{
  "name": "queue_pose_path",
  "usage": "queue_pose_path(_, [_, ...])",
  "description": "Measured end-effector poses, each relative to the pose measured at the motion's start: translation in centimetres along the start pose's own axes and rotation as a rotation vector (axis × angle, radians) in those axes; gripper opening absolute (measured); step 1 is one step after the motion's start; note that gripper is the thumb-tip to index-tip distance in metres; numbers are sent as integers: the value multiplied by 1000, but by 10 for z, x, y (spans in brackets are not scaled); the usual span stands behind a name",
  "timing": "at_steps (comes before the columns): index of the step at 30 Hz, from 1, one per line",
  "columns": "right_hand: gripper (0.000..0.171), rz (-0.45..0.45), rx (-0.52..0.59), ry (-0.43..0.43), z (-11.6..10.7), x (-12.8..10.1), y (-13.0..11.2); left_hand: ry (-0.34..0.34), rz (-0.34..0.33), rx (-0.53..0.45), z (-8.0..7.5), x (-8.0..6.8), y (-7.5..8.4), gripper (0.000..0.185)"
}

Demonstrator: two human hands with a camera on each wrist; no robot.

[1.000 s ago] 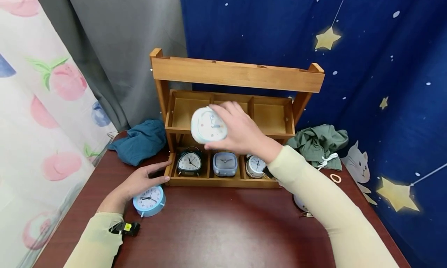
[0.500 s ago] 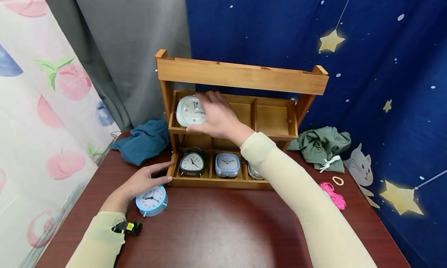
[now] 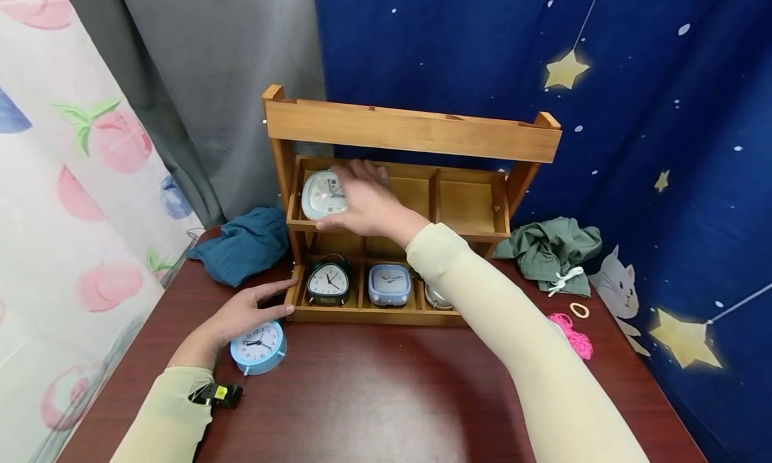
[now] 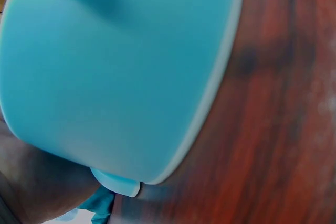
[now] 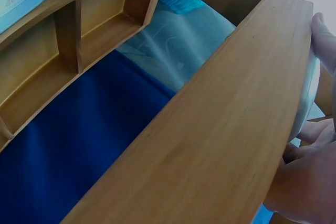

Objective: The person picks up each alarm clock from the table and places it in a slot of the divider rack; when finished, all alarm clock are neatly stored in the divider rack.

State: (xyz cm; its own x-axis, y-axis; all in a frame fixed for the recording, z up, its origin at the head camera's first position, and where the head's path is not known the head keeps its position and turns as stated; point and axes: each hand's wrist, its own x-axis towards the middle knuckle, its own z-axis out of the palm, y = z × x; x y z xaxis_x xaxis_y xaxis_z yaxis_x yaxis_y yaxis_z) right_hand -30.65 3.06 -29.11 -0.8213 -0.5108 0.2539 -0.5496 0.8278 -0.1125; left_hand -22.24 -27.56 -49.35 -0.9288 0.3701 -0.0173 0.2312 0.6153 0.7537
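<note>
Inside the left compartment of the middle tray [image 3: 470,235] on the wooden rack [image 3: 410,126], my right hand [image 3: 369,198] grips the pale clock [image 3: 317,195], fingers curled over its upper side and thumb below. I'd call this step seating it there; next, I judge, comes settling its base and loosening my fingers without tipping it. Its dial faces out toward me; the long axis looks sideways, but my hand hides the right side, so I can't be sure. My left hand [image 3: 244,312], fingers extended, touches the rack's lower left corner beside the light blue clock [image 3: 259,349] on the bench [image 3: 374,396].
</note>
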Motion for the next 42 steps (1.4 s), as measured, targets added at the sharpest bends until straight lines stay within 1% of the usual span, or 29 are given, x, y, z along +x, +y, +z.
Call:
queue_pose_path(4, [116,6,-5,-8,-1,0,0,-3,0,7,1,1,0,72])
queue_pose_path(9, [114,16,-13,-39,-2,0,1,-4,-1,-2,3,2,0,72])
queue_pose_path(16, [114,23,-77,-137,-2,3,-2,-11,-23,-5,7,0,-2,73])
queue_pose_path(18, [113,19,-92,-153,-2,4,-3,-9,-25,-9,8,0,-2,73])
queue_pose_path(21, [111,1,-101,-146,-4,0,-1,-9,-22,-10,9,0,-1,73])
queue_pose_path(24, [108,-66,-55,-101,-7,-13,6,-10,-24,-11,10,2,-1,72])
queue_pose_path(26, [105,-120,-8,-57,-10,-27,14,-11,-25,-13,10,2,0,72])
queue_pose_path(28, [103,-156,35,-24,-13,-47,24,-12,-24,-11,10,3,0,72])
queue_pose_path(31, [99,-195,71,28,-17,-88,44,-11,-18,-7,10,4,1,73])
queue_pose_path(35, [89,-244,115,100,-17,-150,76,-11,-13,5,9,5,1,73])
queue_pose_path(38, [85,-243,142,140,-15,-190,99,-13,-16,11,6,4,1,73])
queue_pose_path(42, [82,-155,165,168,-10,-239,129,-5,-20,4,3,1,1,72])
